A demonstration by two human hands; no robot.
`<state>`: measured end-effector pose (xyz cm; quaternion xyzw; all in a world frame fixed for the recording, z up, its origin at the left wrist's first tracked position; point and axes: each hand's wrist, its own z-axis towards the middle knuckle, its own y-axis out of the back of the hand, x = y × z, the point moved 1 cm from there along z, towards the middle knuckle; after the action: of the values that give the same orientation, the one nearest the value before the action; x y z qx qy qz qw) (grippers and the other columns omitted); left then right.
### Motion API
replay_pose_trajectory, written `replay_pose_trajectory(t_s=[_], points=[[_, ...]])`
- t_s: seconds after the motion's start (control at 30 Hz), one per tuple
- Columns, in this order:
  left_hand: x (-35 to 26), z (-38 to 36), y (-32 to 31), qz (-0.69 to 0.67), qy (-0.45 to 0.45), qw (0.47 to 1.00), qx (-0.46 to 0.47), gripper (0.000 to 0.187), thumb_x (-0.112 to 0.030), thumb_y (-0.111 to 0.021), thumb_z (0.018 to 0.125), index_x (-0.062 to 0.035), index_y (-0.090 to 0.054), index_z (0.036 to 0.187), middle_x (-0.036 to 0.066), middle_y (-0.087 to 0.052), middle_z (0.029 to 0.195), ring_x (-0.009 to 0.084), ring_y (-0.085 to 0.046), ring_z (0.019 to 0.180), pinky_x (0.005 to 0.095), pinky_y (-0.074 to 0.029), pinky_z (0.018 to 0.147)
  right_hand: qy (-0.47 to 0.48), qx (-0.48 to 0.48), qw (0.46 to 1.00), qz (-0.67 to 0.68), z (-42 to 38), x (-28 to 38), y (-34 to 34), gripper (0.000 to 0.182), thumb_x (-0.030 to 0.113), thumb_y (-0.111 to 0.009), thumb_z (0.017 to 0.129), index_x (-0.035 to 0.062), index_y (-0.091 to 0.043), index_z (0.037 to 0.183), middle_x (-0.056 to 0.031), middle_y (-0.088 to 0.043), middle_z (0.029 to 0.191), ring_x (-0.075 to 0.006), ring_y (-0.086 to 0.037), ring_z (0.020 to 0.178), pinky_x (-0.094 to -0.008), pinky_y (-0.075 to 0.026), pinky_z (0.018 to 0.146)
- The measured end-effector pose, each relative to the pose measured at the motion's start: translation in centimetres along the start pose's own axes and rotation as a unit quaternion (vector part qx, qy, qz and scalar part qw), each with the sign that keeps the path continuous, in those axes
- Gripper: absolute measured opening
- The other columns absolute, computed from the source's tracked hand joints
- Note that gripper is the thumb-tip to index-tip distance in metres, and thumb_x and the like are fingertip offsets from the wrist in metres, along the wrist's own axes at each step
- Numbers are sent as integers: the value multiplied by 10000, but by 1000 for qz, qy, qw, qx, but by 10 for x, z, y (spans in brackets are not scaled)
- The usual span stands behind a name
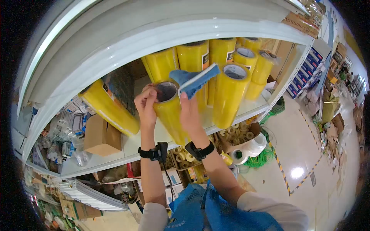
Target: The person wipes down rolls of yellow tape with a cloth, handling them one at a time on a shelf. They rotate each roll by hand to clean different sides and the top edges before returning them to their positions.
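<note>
My left hand (147,103) is closed at the top rim of a tall stack of yellow packing tape rolls (169,117), with fingertips on the edge of its dark core. The stack leans slightly at the front of the shelf. My right hand (189,115) is closed on a blue cloth (194,80) with a white edge, held up just right of the stack's top. How the fingers wrap the cloth is partly hidden. More yellow tape stacks (230,94) stand upright behind and to the right.
Another yellow tape stack (110,107) leans at the left beside a cardboard box (102,135) and small packaged goods. The white shelf board (133,148) has a raised front edge. Below are boxes of tape rolls (183,157) and green cord (262,156).
</note>
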<state>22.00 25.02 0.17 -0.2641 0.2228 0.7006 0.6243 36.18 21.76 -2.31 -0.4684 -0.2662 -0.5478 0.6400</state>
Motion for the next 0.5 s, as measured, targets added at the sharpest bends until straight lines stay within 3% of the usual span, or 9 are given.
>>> replay_pose_trajectory(t_s=[0.13,0.23,0.27,0.3,0.4,0.43,0.5], points=[[-3,-6,-6,-21,-13,999,26,295,-109,-568,914,31,-497,665,73,-565,767,186,-568,835,365,-434,876,38,-31,998,37,-7,-17,4,389,244,-435,1040,-18,-405,1326,-78,-521,1170,-165,-454,1025,-326,-387,908],[-23,-8,-19,52,-16,998,-35,250,-114,-552,927,7,-534,709,113,-591,771,247,-597,824,392,-462,847,41,-8,998,-46,-7,-23,12,372,248,-414,1042,-13,-419,1307,-101,-533,1143,-195,-462,971,-333,-399,874],[-38,-10,-20,257,-56,965,2,220,-133,-553,928,7,-558,758,144,-603,788,295,-602,827,414,-467,846,31,2,998,-51,-5,-16,14,372,254,-399,1045,-16,-418,1301,-124,-544,1142,-219,-482,973,-348,-406,872],[-51,-10,-24,449,-96,888,38,201,-152,-553,928,7,-581,808,174,-615,805,343,-607,829,436,-472,844,22,11,998,-57,-2,-9,15,372,259,-384,1048,-18,-417,1294,-147,-555,1141,-243,-502,976,-363,-414,871],[-80,-17,-64,486,-46,867,102,240,-209,-563,918,22,-585,860,213,-615,812,402,-585,812,470,-458,812,96,13,992,-75,2,-28,16,381,284,-360,1051,-27,-444,1255,-187,-561,1175,-279,-526,1035,-392,-422,891],[-77,-21,-72,533,-108,836,74,287,-268,-588,892,12,-565,835,193,-608,792,374,-589,776,455,-453,786,119,17,989,-80,1,-30,16,387,292,-352,1052,-30,-453,1242,-200,-563,1186,-291,-535,1055,-402,-424,897],[-71,-23,-80,546,-117,828,51,284,-274,-608,869,3,-562,824,193,-606,784,365,-594,773,438,-454,786,69,63,990,-105,0,-36,19,424,305,-343,1053,-38,-445,1281,-214,-554,1247,-307,-525,1149,-413,-420,934]])
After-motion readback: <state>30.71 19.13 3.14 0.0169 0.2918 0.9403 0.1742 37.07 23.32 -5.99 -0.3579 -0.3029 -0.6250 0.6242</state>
